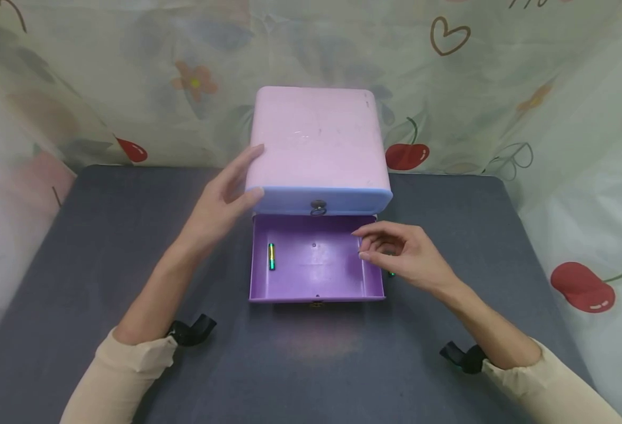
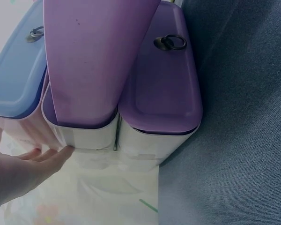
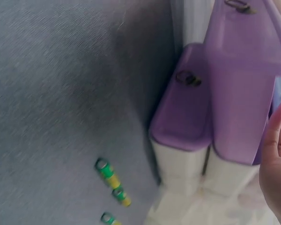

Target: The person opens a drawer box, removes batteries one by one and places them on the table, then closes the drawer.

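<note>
A small pink-topped drawer cabinet (image 1: 316, 138) stands on the table with its middle purple drawer (image 1: 316, 285) pulled out. Inside that drawer, near its left wall, lies one green-and-gold battery (image 1: 271, 257). My left hand (image 1: 218, 203) rests along the cabinet's left side, fingers extended; the left wrist view shows its fingertips against the casing. Over the drawer's right wall hovers my right hand (image 1: 401, 253), thumb and index tips apart, with nothing visible between them. Beneath it, a battery (image 1: 391, 274) beside the drawer is mostly hidden. The right wrist view shows several batteries (image 3: 107, 173) on the table.
Above the pulled-out drawer is a closed blue drawer (image 1: 284, 200) with a ring pull. A closed purple drawer (image 2: 166, 89) sits below it. The dark grey table (image 1: 311, 365) stretches around the cabinet, and a patterned curtain (image 1: 146, 88) hangs behind.
</note>
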Demonstrator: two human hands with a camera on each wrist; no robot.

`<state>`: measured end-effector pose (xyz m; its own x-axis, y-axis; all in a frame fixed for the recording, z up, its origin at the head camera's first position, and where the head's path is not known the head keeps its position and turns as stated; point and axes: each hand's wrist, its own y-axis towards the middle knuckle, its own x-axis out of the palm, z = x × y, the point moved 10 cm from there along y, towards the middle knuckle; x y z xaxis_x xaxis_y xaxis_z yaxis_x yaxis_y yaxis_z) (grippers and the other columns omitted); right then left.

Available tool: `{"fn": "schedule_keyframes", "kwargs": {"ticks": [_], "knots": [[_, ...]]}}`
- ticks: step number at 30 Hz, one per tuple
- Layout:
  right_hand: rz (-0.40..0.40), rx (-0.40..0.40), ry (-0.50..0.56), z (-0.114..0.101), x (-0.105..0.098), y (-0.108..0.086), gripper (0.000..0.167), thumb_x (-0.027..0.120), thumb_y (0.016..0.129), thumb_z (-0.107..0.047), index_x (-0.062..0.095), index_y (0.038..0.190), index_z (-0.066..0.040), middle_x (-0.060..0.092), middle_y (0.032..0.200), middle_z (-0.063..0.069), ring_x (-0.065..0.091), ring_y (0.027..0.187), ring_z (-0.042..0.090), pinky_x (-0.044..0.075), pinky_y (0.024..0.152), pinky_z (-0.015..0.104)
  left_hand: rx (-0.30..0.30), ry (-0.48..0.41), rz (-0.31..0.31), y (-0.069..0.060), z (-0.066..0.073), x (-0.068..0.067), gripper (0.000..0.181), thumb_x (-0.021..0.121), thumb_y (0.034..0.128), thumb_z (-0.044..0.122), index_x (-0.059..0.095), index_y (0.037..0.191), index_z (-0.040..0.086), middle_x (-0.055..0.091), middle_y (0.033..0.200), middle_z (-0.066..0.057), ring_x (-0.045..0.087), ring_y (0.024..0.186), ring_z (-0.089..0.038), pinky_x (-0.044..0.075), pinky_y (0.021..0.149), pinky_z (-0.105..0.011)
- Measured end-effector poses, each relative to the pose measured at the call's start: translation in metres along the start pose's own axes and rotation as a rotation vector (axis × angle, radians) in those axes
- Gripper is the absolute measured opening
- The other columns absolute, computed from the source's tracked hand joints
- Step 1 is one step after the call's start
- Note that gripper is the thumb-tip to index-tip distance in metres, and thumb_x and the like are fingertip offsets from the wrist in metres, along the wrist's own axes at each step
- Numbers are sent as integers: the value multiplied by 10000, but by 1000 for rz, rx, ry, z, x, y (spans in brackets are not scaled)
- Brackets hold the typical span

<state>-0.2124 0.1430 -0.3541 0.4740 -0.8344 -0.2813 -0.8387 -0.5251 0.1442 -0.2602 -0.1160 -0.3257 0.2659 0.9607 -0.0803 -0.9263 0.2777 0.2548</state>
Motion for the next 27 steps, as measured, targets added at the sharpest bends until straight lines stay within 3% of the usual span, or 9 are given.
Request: {"fn": "schedule_keyframes", "kwargs": {"ticks": [7, 19, 27], "knots": [[-35, 19, -17, -4, 20, 10, 299, 730, 874, 7, 693, 1166, -45, 681, 917, 86, 630, 812, 225, 552, 682, 275, 11, -26, 4, -2, 1, -2, 601, 608, 968, 50, 406, 1527, 137, 319, 1601, 4, 222, 1487, -124, 187, 1207, -439], [-106, 3, -51, -9, 50, 29, 278, 754, 868, -40, 722, 1132, -119, 699, 888, 25, 644, 811, 202, 557, 697, 273, 6, -30, 8, -3, -1, -4, 627, 630, 951, 36, 404, 1527, 131, 311, 1604, 7, 241, 1482, -132, 226, 1195, -432], [-136, 4, -82, -11, 65, 38, 288, 742, 865, -4, 700, 1149, -27, 712, 890, -1, 654, 816, 173, 560, 711, 280, 22, -32, 18, -3, -2, -4, 595, 610, 967, 47, 408, 1523, 117, 309, 1606, -10, 223, 1488, -129, 186, 1209, -405]]}}
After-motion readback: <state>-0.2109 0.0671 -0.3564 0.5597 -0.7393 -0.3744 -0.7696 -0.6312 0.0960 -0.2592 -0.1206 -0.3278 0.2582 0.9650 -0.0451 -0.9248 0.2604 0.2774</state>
